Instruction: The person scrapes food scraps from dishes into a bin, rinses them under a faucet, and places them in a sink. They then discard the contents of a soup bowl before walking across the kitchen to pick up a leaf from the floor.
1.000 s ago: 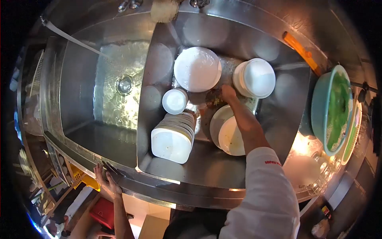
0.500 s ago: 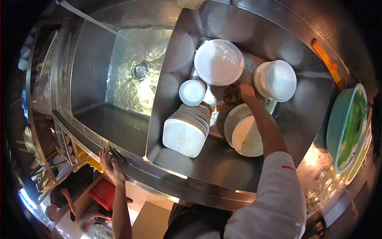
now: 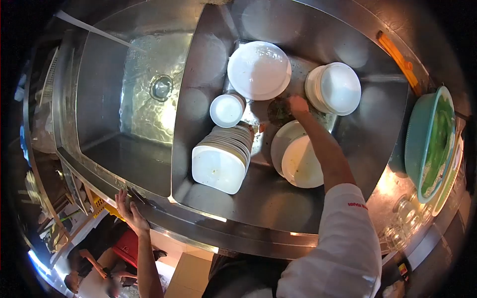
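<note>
My right hand (image 3: 298, 106) reaches down to the sink floor, its fingers curled at a dark round patch (image 3: 279, 111) that looks like a drain with food scraps; what they pinch is hidden. Around it stand a large white plate stack (image 3: 258, 69), a stack of white bowls (image 3: 340, 89), a small white bowl (image 3: 226, 110) and two overlapping white dishes (image 3: 301, 161). A leaning row of squarish white plates (image 3: 218, 168) is to the left. My left hand (image 3: 131, 213) rests at the sink's front edge with fingers spread, holding nothing, beside a small dark object (image 3: 135, 194).
The left basin (image 3: 102, 99) has shallow water over a drain (image 3: 161, 88). A steel divider separates the basins. At right are an orange-handled tool (image 3: 400, 62), a turquoise tub (image 3: 410, 149) and glasses (image 3: 405, 213). Other people (image 3: 94, 263) are at lower left.
The view has shifted, so the sinks and dishes appear further left and slightly higher. My right hand stays at the dark patch and my left hand at the edge.
</note>
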Motion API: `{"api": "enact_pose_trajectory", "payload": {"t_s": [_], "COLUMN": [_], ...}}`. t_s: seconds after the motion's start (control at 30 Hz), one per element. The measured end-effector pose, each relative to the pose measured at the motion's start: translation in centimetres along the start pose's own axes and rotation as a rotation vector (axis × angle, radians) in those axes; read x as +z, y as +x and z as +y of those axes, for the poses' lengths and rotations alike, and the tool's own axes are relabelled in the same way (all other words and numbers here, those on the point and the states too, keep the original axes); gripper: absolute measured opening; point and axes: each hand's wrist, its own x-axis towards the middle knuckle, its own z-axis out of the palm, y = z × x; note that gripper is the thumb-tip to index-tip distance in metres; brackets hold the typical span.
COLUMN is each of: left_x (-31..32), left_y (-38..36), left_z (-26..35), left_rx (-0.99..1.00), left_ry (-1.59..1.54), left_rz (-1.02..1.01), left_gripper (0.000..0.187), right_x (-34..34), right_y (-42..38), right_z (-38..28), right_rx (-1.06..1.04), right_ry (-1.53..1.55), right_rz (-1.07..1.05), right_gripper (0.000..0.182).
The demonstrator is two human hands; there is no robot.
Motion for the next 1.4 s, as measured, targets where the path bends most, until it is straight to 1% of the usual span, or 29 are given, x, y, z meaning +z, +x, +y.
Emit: {"api": "enact_pose_trajectory", "payload": {"t_s": [0.07,0.1,0.17,0.23,0.3,0.37,0.4,0.47,0.5,0.57,0.6,0.67,0.7,0.77,0.8,0.87,0.9,0.97,1.07,1.1,1.17,1.2,1.27,1.4], "left_x": [-0.1,-0.1,-0.1,-0.1,0.0,-0.1,-0.1,-0.1,0.0,0.0,0.1,0.2,0.2,0.2,0.2,0.1,0.1,0.0,0.0,0.1,0.1,0.0,-0.1,-0.1], "left_y": [0.1,0.2,0.2,0.2,0.2,0.2,0.2,0.2,0.2,0.1,0.0,-0.1,0.0,0.0,0.0,0.0,0.0,0.1,0.1,0.1,0.1,0.1,0.2,0.2], "left_z": [0.2,0.3,0.6,0.7,0.7,0.6,0.6,0.6,0.5,0.2,-0.1,-0.3,-0.2,-0.1,-0.1,-0.1,0.0,0.2,0.4,0.4,0.5,0.6,0.8,0.7], "left_rx": [0.015,0.028,0.042,0.006,0.017,0.029,0.024,0.017,0.013,0.006,0.011,0.014,0.017,0.019,0.015,0.011,0.013,0.013,0.022,0.003,-0.018,-0.028,-0.039,0.010], "left_ry": [0.030,0.038,0.045,0.001,0.008,0.017,0.014,0.009,0.004,-0.003,-0.046,-0.092,-0.078,-0.064,-0.066,-0.066,-0.051,-0.037,-0.017,-0.055,-0.091,-0.067,-0.044,0.002], "left_rz": [-0.003,-0.005,-0.009,-0.006,0.000,0.004,-0.001,-0.007,-0.001,0.003,0.019,0.038,0.036,0.034,0.034,0.034,0.028,0.024,0.016,0.025,0.034,0.021,0.005,0.003], "left_gripper": [0.035,0.034,0.034,0.034,0.035,0.035,0.035,0.035,0.035,0.035,0.035,0.034,0.034,0.034,0.034,0.034,0.034,0.034,0.034,0.034,0.034,0.034,0.034,0.034], "right_x": [-0.5,-0.6,-0.8,-0.5,-0.4,-0.5,-0.3,0.0,-0.2,-0.5,-0.1,0.4,0.5,0.8,0.3,-0.7,-0.2,1.2,-2.3,-2.4,-2.6,-2.1,-0.5,-1.4], "right_y": [0.1,-0.2,-1.0,-1.1,-1.1,-1.2,-1.1,-0.8,-0.7,-0.6,-0.5,-0.3,-0.2,-0.1,-0.1,0.0,0.3,1.4,0.2,0.3,0.5,0.9,1.7,1.2], "right_z": [-0.2,-0.4,-0.7,-0.5,-0.6,-1.0,-1.0,-1.1,-1.2,-1.5,-1.2,-0.5,-0.2,0.4,0.1,-0.4,0.0,1.0,-1.0,-1.0,-0.8,-0.4,0.4,0.2], "right_rx": [-0.046,-0.043,-0.141,-0.124,-0.111,-0.032,-0.031,0.172,0.172,0.092,0.092,0.087,0.087,-0.026,-0.027,-0.063,-0.063,0.043,0.017,0.015,-0.026,-0.027,0.065,0.101], "right_ry": [-0.066,-0.066,-0.085,-0.055,-0.024,-0.028,-0.029,0.066,0.063,-0.068,-0.070,0.054,0.052,0.087,0.085,0.187,0.186,0.250,0.327,0.327,0.279,0.279,0.394,0.469], "right_rz": [-0.105,-0.108,0.031,0.022,0.012,-0.024,-0.025,-0.132,-0.133,-0.296,-0.297,-0.127,-0.128,-0.012,-0.012,0.063,0.062,-0.023,-0.030,-0.031,-0.048,-0.049,-0.076,-0.105], "right_gripper": [0.018,0.018,0.019,0.019,0.020,0.022,0.022,0.021,0.021,0.018,0.018,0.016,0.016,0.019,0.019,0.022,0.022,0.022,0.022,0.022,0.016,0.016,0.010,0.006]}}
